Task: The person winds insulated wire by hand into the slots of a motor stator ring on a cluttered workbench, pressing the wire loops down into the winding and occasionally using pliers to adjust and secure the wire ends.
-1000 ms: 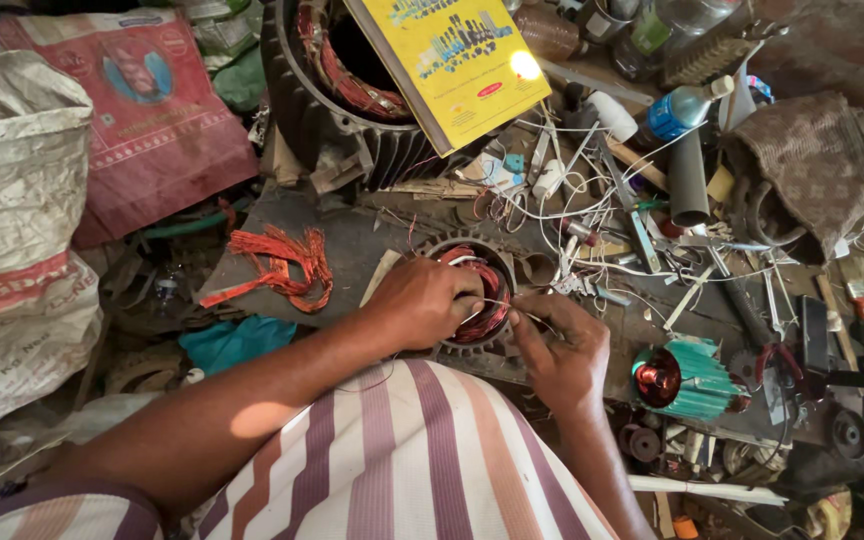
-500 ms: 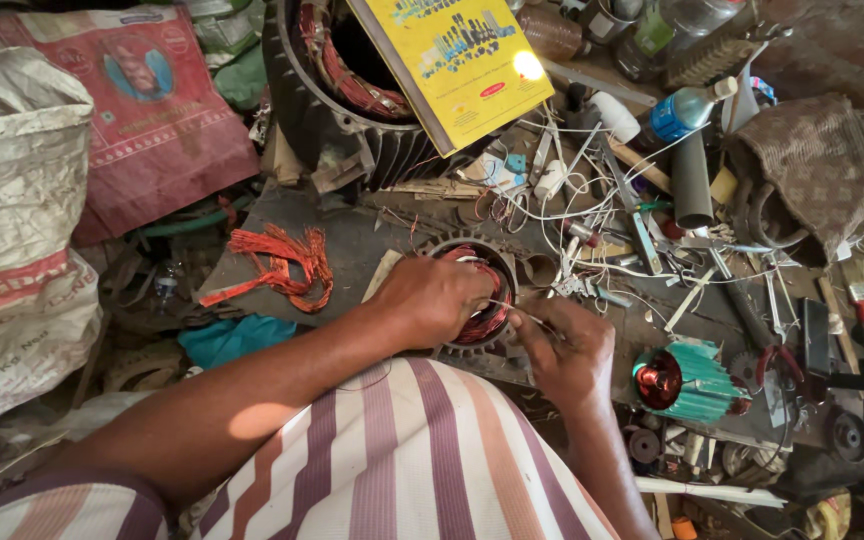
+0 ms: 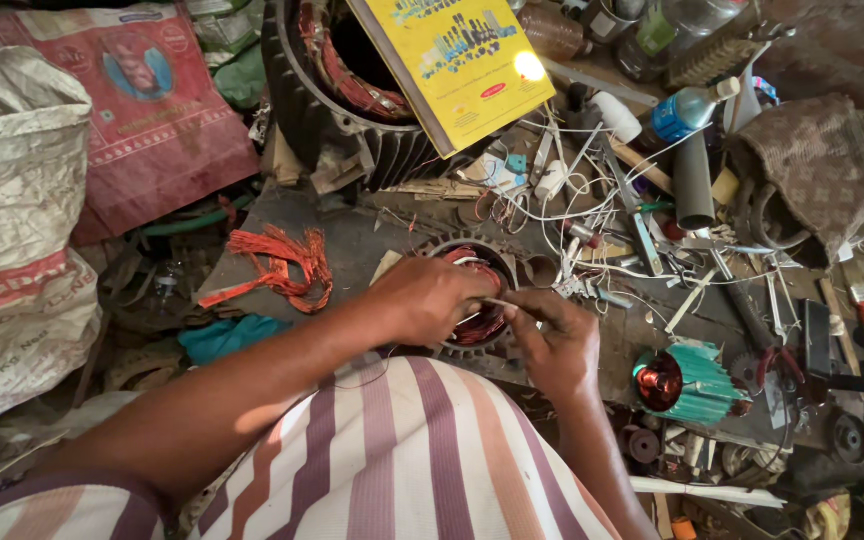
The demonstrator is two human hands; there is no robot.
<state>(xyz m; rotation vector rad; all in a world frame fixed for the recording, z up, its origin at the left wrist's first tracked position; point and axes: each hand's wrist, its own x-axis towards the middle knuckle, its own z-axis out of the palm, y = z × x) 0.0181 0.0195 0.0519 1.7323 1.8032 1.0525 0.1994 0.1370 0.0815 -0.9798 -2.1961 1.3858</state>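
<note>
Stator: small round motor stator [image 3: 472, 300] w/ red-copper windings, flat on worktop [image 3: 352, 240], centre frame, just above striped shirt.
L hand: left hand [image 3: 427, 298] curled over stator's 9 o'clock rim, fingers closed on rim & winding, steadying it.
R hand: right hand [image 3: 552, 340] at stator's 3 o'clock, thumb & forefinger pinched shut on thin pale sliver [image 3: 507, 303], prob. insulation strip or wire; tip points into the bore.
Around: loose red copper coil [image 3: 277, 265] at 9 o'clock, well apart; big dark motor housing [image 3: 352, 90] at 12 o'clock w/ yellow book [image 3: 457, 60] leaning on it; green-finned small motor [image 3: 687, 380] at 4 o'clock; white wires & hand tools scattered 1–3 o'clock; sacks far L.
Risk 1: sliver could nick or scrape winding enamel if pushed hard or at an angle, causing a short later.
Risk 2: stator could rock or spin if L grip slackens; strip then misses slot.
Risk 3: thin strip could buckle or snap under pinch force.
Vs earlier: both hands on same stator in same spots; R hand pinch much the same, sliver a touch nearer bore; clutter unmoved.
</note>
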